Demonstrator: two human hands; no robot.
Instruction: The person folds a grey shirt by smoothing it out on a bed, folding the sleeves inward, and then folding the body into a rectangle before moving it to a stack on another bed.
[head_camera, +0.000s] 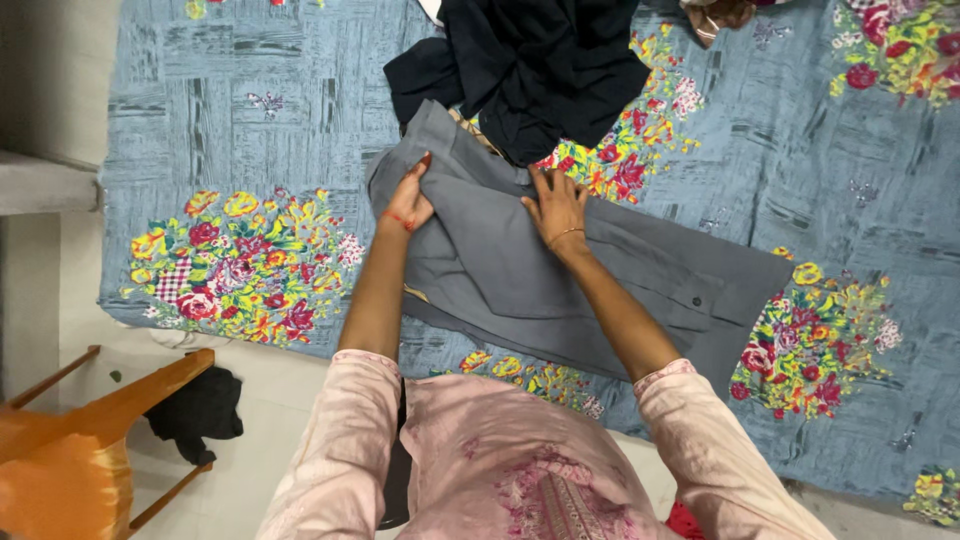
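Leaning over the bed, a person in pink sleeves (345, 450) reaches both arms out across a blue floral sheet (250, 130). Nearest the camera, at the lower left, an orange chair (90, 430) stands on the pale floor, with a dark cloth (200, 410) draped beside it. Past the bed's near edge lie grey trousers (560, 290), spread flat on the sheet and running from the upper left, under the hands, down to the right, where a button pocket shows near the far end. The left hand (410, 200) rests on the trousers near their upper left end, fingers bent and the thumb raised, gripping a fold of the grey cloth; a red thread circles that wrist. The right hand (556, 208) lies palm down on the trousers just beside it, fingers spread open and pressed flat against the cloth, a thin bangle at the wrist. The two hands are near each other but apart. Beyond them a heap of dark clothes (530, 70) sits on the sheet, its lower edge overlapping the top of the trousers. At the far edge, a small bit of brownish cloth (715, 15) peeks in.
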